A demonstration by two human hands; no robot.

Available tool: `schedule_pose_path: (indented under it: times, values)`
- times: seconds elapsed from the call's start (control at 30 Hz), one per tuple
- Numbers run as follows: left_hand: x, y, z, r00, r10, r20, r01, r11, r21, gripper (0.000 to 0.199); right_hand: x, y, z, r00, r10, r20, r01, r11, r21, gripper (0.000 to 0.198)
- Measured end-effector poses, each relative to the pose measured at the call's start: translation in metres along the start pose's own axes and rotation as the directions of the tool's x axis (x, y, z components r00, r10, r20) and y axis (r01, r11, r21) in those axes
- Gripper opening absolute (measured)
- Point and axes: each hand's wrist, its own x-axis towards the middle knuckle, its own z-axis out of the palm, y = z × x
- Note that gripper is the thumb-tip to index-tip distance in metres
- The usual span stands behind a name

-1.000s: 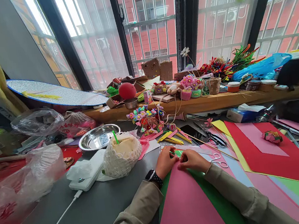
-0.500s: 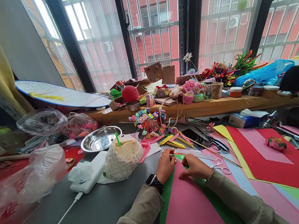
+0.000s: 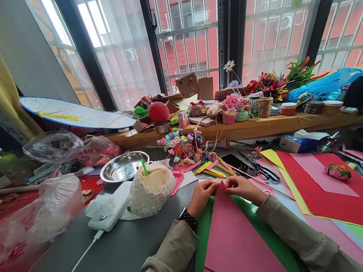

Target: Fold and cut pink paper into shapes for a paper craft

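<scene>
A large pink sheet of paper [image 3: 239, 245], folded to a long point, lies over a green sheet [image 3: 204, 232]. My left hand [image 3: 201, 199] pinches the pink paper near its tip from the left, wearing a dark watch at the wrist. From the right, my right hand [image 3: 247, 190] pinches the same tip, thumb and fingers pressed together. The tip stands slightly raised between both hands. A fold edge crosses the pink paper at its lower left.
Left of my hands sit a coconut in foam netting [image 3: 150, 190], a white power bank [image 3: 111, 211] with a cable, and a steel plate [image 3: 123, 167]. Black scissors [image 3: 266, 172], a thin stick and coloured sheets [image 3: 333, 204] lie to the right. Crafts crowd the wooden sill [image 3: 175, 138].
Both hands have come to the pink paper's tip and pinch it, lifting it a little. My right hand has shifted right and now covers much of the pink-handled scissors.
</scene>
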Motion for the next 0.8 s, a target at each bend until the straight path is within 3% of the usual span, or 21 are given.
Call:
schedule_pose_path:
  times: [0.1, 0.27, 0.63, 0.8]
  values:
    - [0.0, 0.001, 0.001, 1.0, -0.011, 0.012, 0.012, 0.998, -0.058, 0.034, 0.0, 0.001, -0.002, 1.0, 0.017, 0.016, -0.018, 0.998, 0.066, 0.021]
    - [0.0, 0.0, 0.0, 1.0, -0.012, -0.006, 0.011, 0.998, -0.064, 0.027, 0.001, 0.004, -0.004, 0.999, 0.031, 0.029, -0.033, 0.995, 0.097, 0.024]
    - [-0.002, 0.003, 0.002, 0.996, -0.068, 0.06, 0.076, 0.988, -0.136, 0.033, -0.004, -0.013, -0.002, 0.994, -0.057, -0.097, 0.068, 0.991, 0.116, 0.028]
    - [-0.002, 0.006, 0.002, 0.995, -0.074, 0.073, 0.084, 0.985, -0.151, 0.033, -0.003, -0.009, -0.001, 0.998, -0.052, -0.047, 0.062, 0.968, 0.244, 0.027]
